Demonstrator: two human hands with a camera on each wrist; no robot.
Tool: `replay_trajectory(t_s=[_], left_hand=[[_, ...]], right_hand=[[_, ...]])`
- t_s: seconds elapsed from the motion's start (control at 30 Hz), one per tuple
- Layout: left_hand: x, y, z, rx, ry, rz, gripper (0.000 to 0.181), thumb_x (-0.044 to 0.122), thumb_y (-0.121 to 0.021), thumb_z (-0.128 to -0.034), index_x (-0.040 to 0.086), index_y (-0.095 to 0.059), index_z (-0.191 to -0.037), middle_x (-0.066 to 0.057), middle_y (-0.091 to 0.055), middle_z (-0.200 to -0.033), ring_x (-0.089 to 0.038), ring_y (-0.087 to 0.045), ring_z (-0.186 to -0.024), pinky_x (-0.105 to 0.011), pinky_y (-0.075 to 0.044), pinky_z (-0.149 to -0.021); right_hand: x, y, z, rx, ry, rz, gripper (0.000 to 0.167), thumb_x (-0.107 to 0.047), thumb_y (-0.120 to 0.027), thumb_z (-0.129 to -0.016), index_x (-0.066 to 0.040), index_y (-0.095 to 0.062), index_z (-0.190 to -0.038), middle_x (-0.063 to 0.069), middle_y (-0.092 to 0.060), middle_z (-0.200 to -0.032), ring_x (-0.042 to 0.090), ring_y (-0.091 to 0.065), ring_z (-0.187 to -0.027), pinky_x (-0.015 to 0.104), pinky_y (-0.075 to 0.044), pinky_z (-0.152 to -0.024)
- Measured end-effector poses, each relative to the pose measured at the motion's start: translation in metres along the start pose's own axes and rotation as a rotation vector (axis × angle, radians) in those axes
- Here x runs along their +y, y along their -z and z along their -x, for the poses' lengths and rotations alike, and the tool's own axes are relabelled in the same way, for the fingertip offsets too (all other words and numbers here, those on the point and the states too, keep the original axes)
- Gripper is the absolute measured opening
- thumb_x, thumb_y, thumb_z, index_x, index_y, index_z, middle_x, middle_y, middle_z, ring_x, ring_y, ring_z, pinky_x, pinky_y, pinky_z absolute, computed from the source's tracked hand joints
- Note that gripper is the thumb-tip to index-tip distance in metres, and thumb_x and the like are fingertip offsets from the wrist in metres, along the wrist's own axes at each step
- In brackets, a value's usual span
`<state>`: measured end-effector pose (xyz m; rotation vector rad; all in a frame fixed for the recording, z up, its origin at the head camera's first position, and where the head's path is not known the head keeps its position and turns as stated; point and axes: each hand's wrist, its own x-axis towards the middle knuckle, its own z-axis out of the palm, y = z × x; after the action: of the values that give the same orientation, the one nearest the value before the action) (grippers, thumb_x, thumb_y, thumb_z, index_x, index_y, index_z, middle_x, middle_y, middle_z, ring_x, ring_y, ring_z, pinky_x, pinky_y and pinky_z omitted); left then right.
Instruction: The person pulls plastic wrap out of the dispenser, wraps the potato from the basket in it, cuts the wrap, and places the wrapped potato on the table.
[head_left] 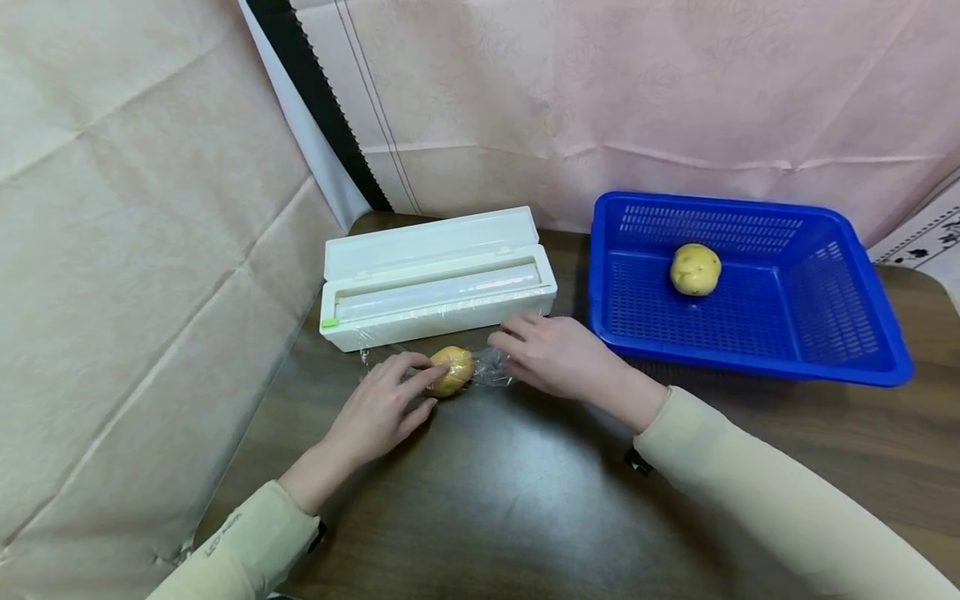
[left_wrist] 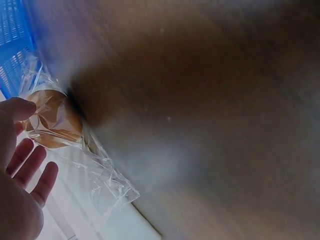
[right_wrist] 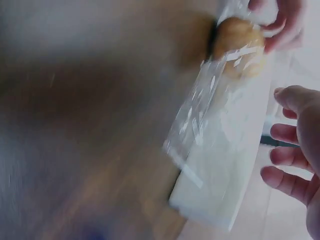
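A yellow potato (head_left: pixel 452 372) wrapped in clear plastic film lies on the table in front of a white film box. My left hand (head_left: pixel 386 404) rests its fingertips against the potato's left side, the fingers loosely extended. In the left wrist view, the wrapped potato (left_wrist: pixel 55 120) sits by the thumb, with loose film beyond it on both sides. Just right of the potato, my right hand (head_left: pixel 555 354) hovers by the loose film end (head_left: pixel 491 367). In the right wrist view its relaxed fingers (right_wrist: pixel 290 182) are spread, apart from the film, holding nothing.
The white film box (head_left: pixel 438 283) stands behind the hands with its lid up and a film roll inside. To the right, a blue plastic basket (head_left: pixel 750 371) holds one bare potato (head_left: pixel 695 269). Pink cloth (head_left: pixel 637 92) hangs behind the brown table (head_left: pixel 480 517).
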<state>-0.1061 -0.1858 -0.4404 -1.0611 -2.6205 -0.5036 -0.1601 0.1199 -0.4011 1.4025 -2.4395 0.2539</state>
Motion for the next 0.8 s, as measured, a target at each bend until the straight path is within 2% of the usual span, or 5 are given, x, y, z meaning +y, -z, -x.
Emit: replay_trajectory(t_s=[0.1,0.2,0.4,0.63,0.8], left_hand=[[-0.001,0.001,0.000,0.010,0.013,0.013,0.049,0.015,-0.086,-0.0907,0.011,-0.071,-0.137,-0.014,-0.064,-0.129,-0.035,-0.065,-0.115,-0.053,-0.058,-0.093],[-0.002,0.000,0.000,0.018,0.022,0.031,0.049,0.015,-0.086,-0.0908,0.012,-0.070,-0.137,-0.014,-0.064,-0.131,-0.035,-0.065,-0.116,-0.054,-0.057,-0.095],[-0.005,-0.002,-0.002,0.015,0.041,0.063,0.049,0.016,-0.086,-0.0920,0.013,-0.070,-0.138,-0.014,-0.064,-0.133,-0.035,-0.064,-0.119,-0.056,-0.055,-0.097],[-0.007,-0.003,-0.004,0.010,0.067,0.098,0.053,0.015,-0.087,-0.0909,0.011,-0.068,-0.140,-0.013,-0.064,-0.136,-0.035,-0.063,-0.123,-0.057,-0.054,-0.100],[-0.008,-0.004,-0.007,0.021,0.076,0.111,0.063,0.013,-0.091,-0.0865,0.010,-0.065,-0.144,-0.013,-0.063,-0.137,-0.036,-0.063,-0.125,-0.059,-0.054,-0.100]], right_hand=[[-0.011,-0.004,-0.005,0.003,0.037,-0.062,0.034,-0.024,-0.082,-0.095,-0.013,-0.071,-0.125,0.004,-0.070,-0.113,0.023,-0.069,-0.105,0.038,-0.062,-0.085],[-0.021,-0.012,-0.010,-0.050,0.047,-0.117,0.038,-0.026,-0.078,-0.099,-0.013,-0.069,-0.133,0.004,-0.071,-0.122,0.024,-0.067,-0.115,0.042,-0.059,-0.096],[-0.024,-0.026,-0.013,-0.149,-0.028,-0.177,0.051,-0.030,-0.075,-0.102,-0.011,-0.062,-0.148,0.008,-0.065,-0.141,0.028,-0.062,-0.130,0.047,-0.055,-0.105],[-0.022,-0.032,-0.015,-0.182,-0.112,-0.229,0.059,-0.033,-0.074,-0.103,-0.009,-0.056,-0.153,0.010,-0.063,-0.144,0.028,-0.061,-0.133,0.047,-0.053,-0.109],[-0.019,-0.037,-0.018,-0.163,-0.154,-0.276,0.057,-0.033,-0.075,-0.102,-0.007,-0.058,-0.149,0.011,-0.064,-0.137,0.027,-0.065,-0.121,0.046,-0.057,-0.101]])
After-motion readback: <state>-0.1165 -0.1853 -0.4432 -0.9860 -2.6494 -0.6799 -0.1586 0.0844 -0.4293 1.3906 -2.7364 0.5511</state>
